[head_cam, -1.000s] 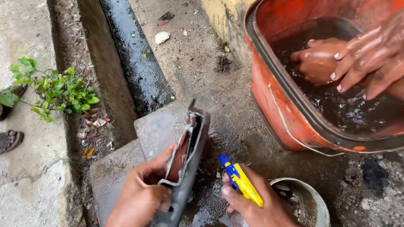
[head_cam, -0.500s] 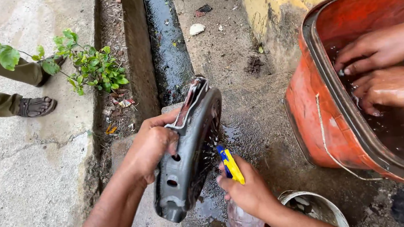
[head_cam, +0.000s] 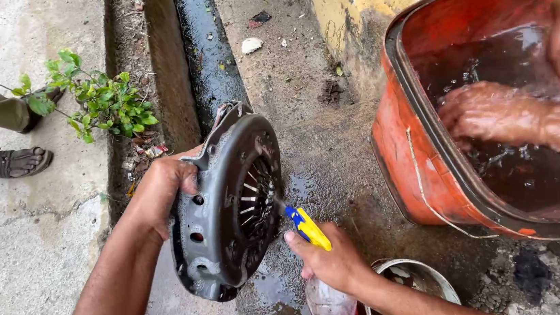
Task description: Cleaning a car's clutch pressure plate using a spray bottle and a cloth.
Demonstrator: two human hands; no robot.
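Your left hand [head_cam: 160, 189] grips the rim of the round metal plate [head_cam: 230, 203], so your fingertips are hidden behind it, along with the plate's back face. Your right hand [head_cam: 334, 262] wraps the neck of the spray bottle [head_cam: 328, 303], covering the trigger; the bottle's base is cut off by the bottom edge. The pail [head_cam: 408, 275] just right of that hand is also cut off below. Beyond the plate, the orange tub [head_cam: 417, 158] runs off the right edge, and another person's hands [head_cam: 488, 113] in it blur under dark water. A sandalled foot [head_cam: 20, 162] is cut off at left.
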